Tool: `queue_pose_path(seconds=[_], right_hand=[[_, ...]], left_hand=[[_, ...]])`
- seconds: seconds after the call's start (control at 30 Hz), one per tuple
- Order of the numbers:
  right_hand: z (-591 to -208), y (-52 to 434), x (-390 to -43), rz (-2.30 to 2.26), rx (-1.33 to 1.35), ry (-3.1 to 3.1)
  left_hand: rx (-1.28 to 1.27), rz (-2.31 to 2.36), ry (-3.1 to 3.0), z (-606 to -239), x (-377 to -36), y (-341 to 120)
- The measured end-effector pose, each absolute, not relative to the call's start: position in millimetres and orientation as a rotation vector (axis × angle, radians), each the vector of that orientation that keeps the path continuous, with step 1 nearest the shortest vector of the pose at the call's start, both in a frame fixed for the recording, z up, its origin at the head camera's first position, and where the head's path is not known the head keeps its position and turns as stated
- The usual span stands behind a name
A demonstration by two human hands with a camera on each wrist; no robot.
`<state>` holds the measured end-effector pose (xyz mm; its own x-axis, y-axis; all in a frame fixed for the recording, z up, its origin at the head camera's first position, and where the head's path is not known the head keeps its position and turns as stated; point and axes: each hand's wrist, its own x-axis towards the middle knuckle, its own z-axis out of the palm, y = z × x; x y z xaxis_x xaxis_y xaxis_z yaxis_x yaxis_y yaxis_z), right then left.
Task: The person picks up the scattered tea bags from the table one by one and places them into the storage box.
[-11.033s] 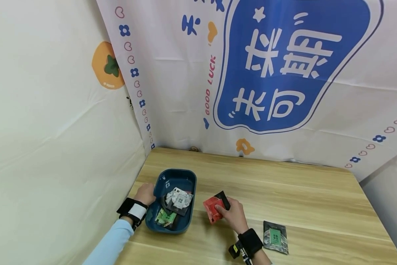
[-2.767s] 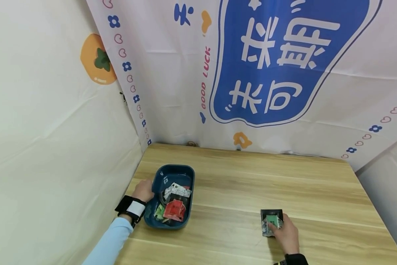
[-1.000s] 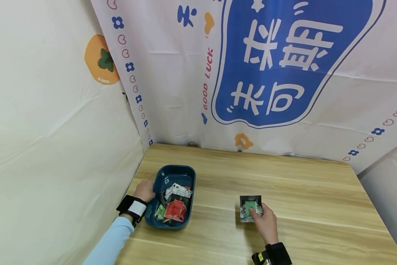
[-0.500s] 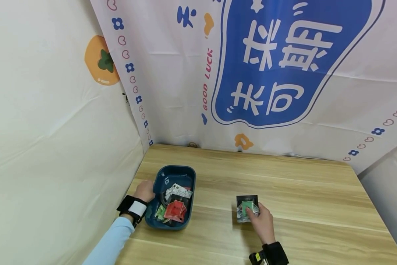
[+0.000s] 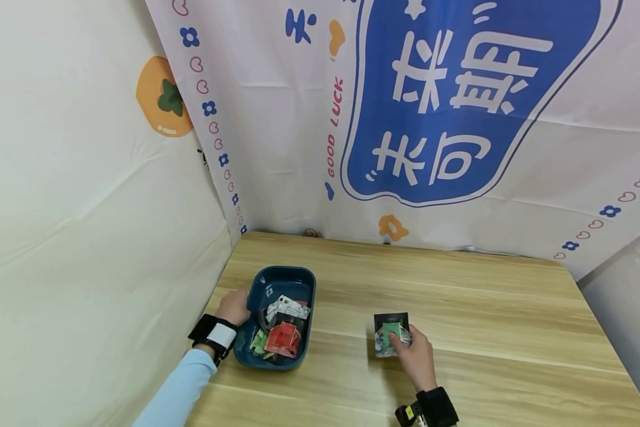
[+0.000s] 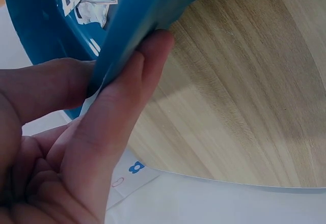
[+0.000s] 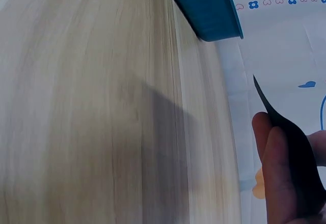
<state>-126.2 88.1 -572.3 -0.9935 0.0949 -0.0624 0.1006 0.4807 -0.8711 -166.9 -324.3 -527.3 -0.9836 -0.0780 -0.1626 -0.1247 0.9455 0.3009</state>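
Observation:
My right hand [image 5: 411,356] pinches a dark packet with a green label [image 5: 390,334] and holds it just above the wooden table [image 5: 458,296], right of the dark blue tray [image 5: 268,284]. In the right wrist view the packet [image 7: 290,142] shows as a thin black edge between my fingers [image 7: 277,173], with the tray [image 7: 209,10] farther off. My left hand [image 5: 233,308] grips the tray's left rim; in the left wrist view my thumb and fingers [image 6: 122,127] clamp the blue rim [image 6: 137,35]. The tray holds several packets, among them a red one [image 5: 281,339] and white ones [image 5: 285,308].
A printed cloth backdrop [image 5: 437,118] hangs behind the table and a white sheet [image 5: 85,207] closes the left side close to the tray. The table's right edge [image 5: 613,350] lies far from both hands.
My right hand picked up the dark packet at the right and has carried it leftward toward the tray. A red packet now lies in the tray. My left hand has stayed on the rim.

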Motion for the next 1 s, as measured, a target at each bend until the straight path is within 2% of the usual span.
queue_pose_path(seconds=[1.0], right_hand=[[-567, 56, -127, -1.681, 0.124, 2.613]], left_hand=[[-0.140, 0.477, 2.974, -528, -166, -326]])
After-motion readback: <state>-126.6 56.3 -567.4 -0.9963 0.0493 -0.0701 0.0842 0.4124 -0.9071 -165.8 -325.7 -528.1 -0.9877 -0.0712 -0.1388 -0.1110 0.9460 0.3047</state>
